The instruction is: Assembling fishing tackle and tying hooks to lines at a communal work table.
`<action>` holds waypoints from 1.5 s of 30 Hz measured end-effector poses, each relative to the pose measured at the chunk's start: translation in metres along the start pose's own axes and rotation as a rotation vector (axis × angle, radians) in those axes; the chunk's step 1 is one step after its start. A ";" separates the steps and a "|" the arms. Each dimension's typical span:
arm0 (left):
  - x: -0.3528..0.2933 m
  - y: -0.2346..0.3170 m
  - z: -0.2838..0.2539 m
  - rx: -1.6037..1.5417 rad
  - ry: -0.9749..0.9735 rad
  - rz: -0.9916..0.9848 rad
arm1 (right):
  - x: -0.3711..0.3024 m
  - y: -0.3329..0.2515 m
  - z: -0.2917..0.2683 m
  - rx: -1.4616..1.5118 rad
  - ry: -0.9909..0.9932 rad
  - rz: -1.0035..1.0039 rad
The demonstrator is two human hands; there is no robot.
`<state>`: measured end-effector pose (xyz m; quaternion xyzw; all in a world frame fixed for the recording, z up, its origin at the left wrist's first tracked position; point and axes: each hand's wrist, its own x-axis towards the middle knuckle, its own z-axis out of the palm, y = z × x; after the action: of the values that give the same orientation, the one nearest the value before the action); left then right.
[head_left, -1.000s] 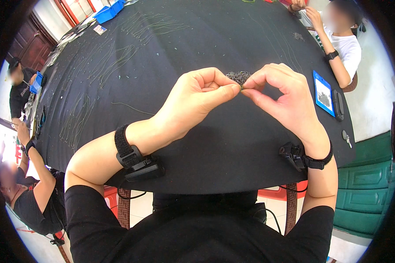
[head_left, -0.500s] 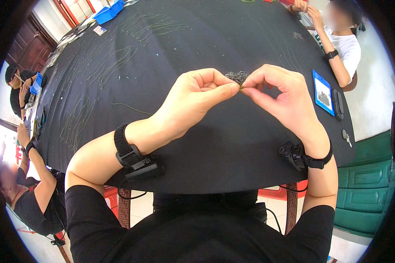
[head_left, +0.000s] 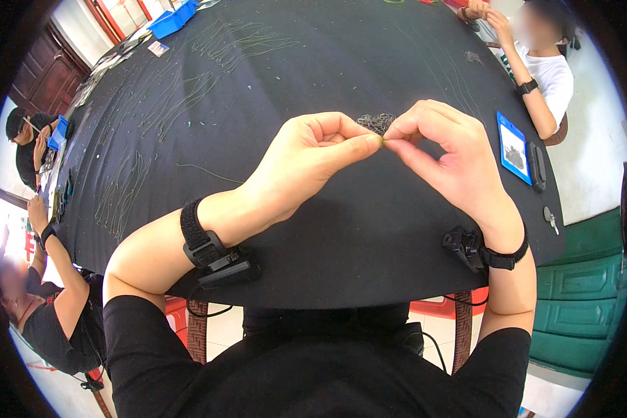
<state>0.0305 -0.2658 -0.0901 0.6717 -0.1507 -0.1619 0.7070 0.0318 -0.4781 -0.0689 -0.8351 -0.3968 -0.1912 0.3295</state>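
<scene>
My left hand (head_left: 327,143) and my right hand (head_left: 449,143) meet above the middle of the table, thumb and forefinger of each pinched together. Between the touching fingertips shows a tiny yellow-green bit of thin line (head_left: 383,141); most of it is hidden by the fingers. Just beyond the fingertips lies a heap of small dark wire-like pieces (head_left: 376,123), too fine to make out singly. A loose green strand (head_left: 209,169) on the cloth runs toward my left wrist and disappears behind it.
Bundles of thin green line (head_left: 240,42) lie on the black cloth (head_left: 348,244) at the far left. To the right are a blue packet (head_left: 514,150), a black case (head_left: 536,166) and a key (head_left: 550,219). A blue bin (head_left: 174,19) stands far left. Other people sit around the table.
Both hands keep their pinch in nearly the same place, with only slight finger shifts. At the left, a person's capped head has moved slightly.
</scene>
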 end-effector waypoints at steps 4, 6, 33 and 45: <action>0.000 0.000 -0.004 -0.076 -0.038 -0.083 | 0.002 -0.001 -0.002 -0.062 0.002 -0.053; -0.001 0.001 -0.002 -0.073 -0.034 -0.085 | 0.001 0.000 -0.001 -0.023 -0.002 -0.018; 0.006 -0.012 -0.005 0.152 -0.093 0.174 | 0.001 0.000 -0.002 -0.014 -0.009 0.009; -0.001 0.004 -0.001 0.111 -0.100 -0.009 | 0.001 -0.001 -0.002 -0.059 -0.014 -0.044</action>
<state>0.0299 -0.2645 -0.0863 0.7016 -0.1915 -0.1899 0.6596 0.0317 -0.4788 -0.0667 -0.8369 -0.4113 -0.2043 0.2978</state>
